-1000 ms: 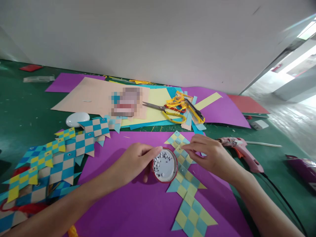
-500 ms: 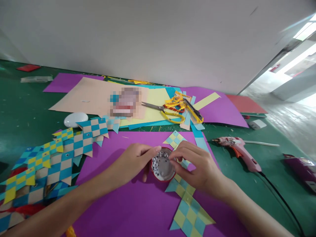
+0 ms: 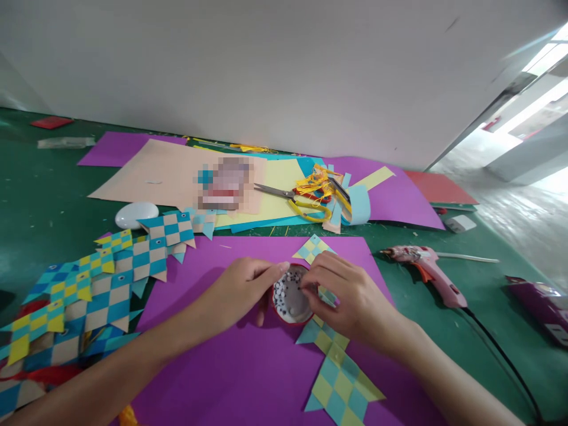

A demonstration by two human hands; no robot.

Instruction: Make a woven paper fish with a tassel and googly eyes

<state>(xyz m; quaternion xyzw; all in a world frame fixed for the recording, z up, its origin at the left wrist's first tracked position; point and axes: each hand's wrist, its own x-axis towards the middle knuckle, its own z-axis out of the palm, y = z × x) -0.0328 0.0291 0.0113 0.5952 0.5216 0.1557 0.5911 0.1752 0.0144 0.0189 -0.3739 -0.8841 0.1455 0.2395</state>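
My left hand (image 3: 246,290) is closed around the left side of a small round red-rimmed container (image 3: 296,302), its thumb on the rim. Small googly eyes (image 3: 281,291) lie inside, mostly along the left. Over the container's right side is my right hand (image 3: 348,290), its fingertips pinched together just inside; whatever they hold is hidden or too small to make out. Beneath the right hand lies a woven paper fish (image 3: 341,384) in pale yellow and light blue, partly covered. Another woven piece (image 3: 314,247) with a small eye shows just beyond, on the purple sheet (image 3: 213,367).
Woven paper fish (image 3: 109,302) are heaped at the left beside a white mouse (image 3: 136,215). Yellow-handled scissors (image 3: 306,207), yellow tassels (image 3: 316,182) and coloured sheets lie by the wall. A pink glue gun (image 3: 428,266), its cord trailing, and a purple power strip (image 3: 539,307) are at right.
My right hand has shifted slightly left, its fingertips further into the container. A light blue paper strip behind it has curled up over the cutter. My left hand stays put.
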